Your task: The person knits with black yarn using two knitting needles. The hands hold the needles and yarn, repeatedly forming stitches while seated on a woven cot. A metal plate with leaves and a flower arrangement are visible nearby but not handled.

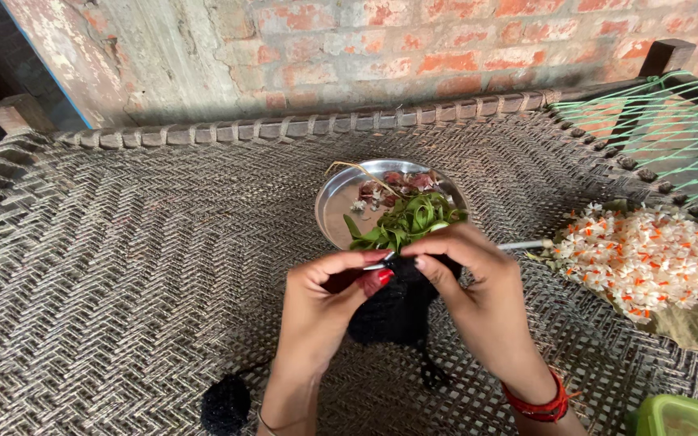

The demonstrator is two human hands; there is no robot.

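My left hand and my right hand meet over the woven cot, both pinching a piece of black knitted yarn work that hangs between them. A thin metal needle sticks out to the right past my right hand, which grips it. From the work a black strand trails down to a black yarn ball lying on the cot near my left forearm. Just beyond my fingers stands a round steel plate holding green leaves and reddish petals.
A heap of small white flowers with orange stems lies on a leaf at the right. A green plastic container shows at the bottom right corner. The woven cot stands against a brick wall; green netting stretches at the far right.
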